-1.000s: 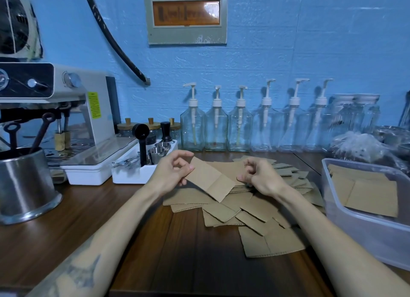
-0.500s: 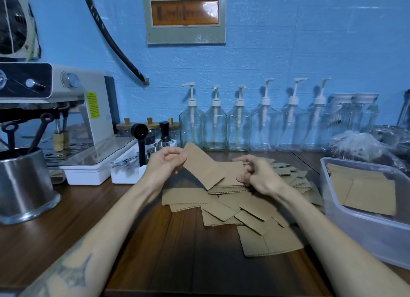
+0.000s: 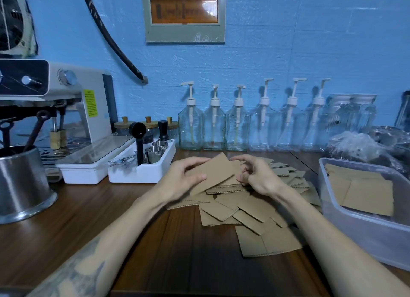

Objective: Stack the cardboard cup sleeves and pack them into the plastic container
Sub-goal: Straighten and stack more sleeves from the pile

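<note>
Flat brown cardboard cup sleeves lie scattered in a loose pile (image 3: 248,212) on the wooden counter. My left hand (image 3: 184,179) grips one sleeve (image 3: 216,172) between thumb and fingers and holds it tilted over the pile. My right hand (image 3: 255,177) holds a small stack of sleeves (image 3: 226,188) by its right end, fingers curled over it. The held sleeve overlaps the top of that stack. The clear plastic container (image 3: 346,221) stands at the right, with a few sleeves (image 3: 363,192) lying flat inside.
A white tray (image 3: 142,172) with metal cups and a black scoop stands behind my left hand. An espresso machine (image 3: 66,110) and a steel pot (image 3: 22,183) are at the left. Pump bottles (image 3: 237,128) line the blue wall. A plastic bag (image 3: 355,145) lies behind the container.
My left hand has carried its sleeve rightward and lower, onto the stack in my right hand. The right hand has barely moved.
</note>
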Demonstrator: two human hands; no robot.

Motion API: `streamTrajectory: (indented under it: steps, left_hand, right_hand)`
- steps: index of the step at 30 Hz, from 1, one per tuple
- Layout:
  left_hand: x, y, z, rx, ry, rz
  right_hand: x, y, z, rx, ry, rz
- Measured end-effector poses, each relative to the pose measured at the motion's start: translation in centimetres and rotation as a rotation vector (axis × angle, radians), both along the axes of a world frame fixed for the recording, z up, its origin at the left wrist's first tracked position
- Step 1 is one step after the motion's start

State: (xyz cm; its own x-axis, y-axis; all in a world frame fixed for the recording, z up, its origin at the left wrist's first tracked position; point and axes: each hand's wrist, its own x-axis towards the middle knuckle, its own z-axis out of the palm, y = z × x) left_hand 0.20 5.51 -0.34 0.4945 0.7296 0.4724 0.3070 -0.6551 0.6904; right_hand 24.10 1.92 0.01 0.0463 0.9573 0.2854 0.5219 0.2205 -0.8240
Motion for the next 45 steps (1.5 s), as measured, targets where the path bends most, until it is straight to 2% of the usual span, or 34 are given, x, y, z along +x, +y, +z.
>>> streamTrajectory:
  steps: [5,8,12,16,19,23,26,36,41,45]
  left_hand:
    - [-0.2,0.5,-0.2,0.094,0.031,0.126]
    - [0.2,1.0,-0.8,0.043,0.064,0.199]
    - [0.7,1.7,-1.6,-0.013,0.213,0.272]
    - [1.0,2.0,-1.6,0.043,0.123,0.219]
    - [1.0,2.0,-1.3,0.021,0.051,0.211]
    - [0.6,2.4,-1.5,0.041,0.084,0.185]
    - [0.2,2.6,-1.7,0.042,0.133,0.115]
    - [-0.9,3.0,-1.3,0.015,0.014,0.122]
    - [-2.9,3.2,-1.7,0.109,0.386,0.252]
    - [-3.2,2.4,-1.3,-0.054,0.571,0.182]
  right_hand:
    - [-0.5,-1.0,0.5,0.002,-0.036,0.054]
    - [-0.9,-1.2,0.6,-0.01,-0.068,0.086]
    - [-1.5,-1.5,0.7,-0.054,-0.026,0.13]
    - [-2.1,-1.5,0.6,-0.071,0.036,0.147]
    - [-2.2,-1.4,0.6,-0.011,0.016,0.158]
    - [-1.6,-1.0,0.2,0.159,-0.188,0.101]
    - [-1.4,-0.7,-0.2,0.148,-0.297,0.095]
    - [-0.7,-0.3,0.1,0.148,-0.128,0.025]
    - [0.8,0.3,-0.5,0.124,-0.176,-0.134]
    - [1.0,0.4,-0.8,0.114,-0.21,-0.157]
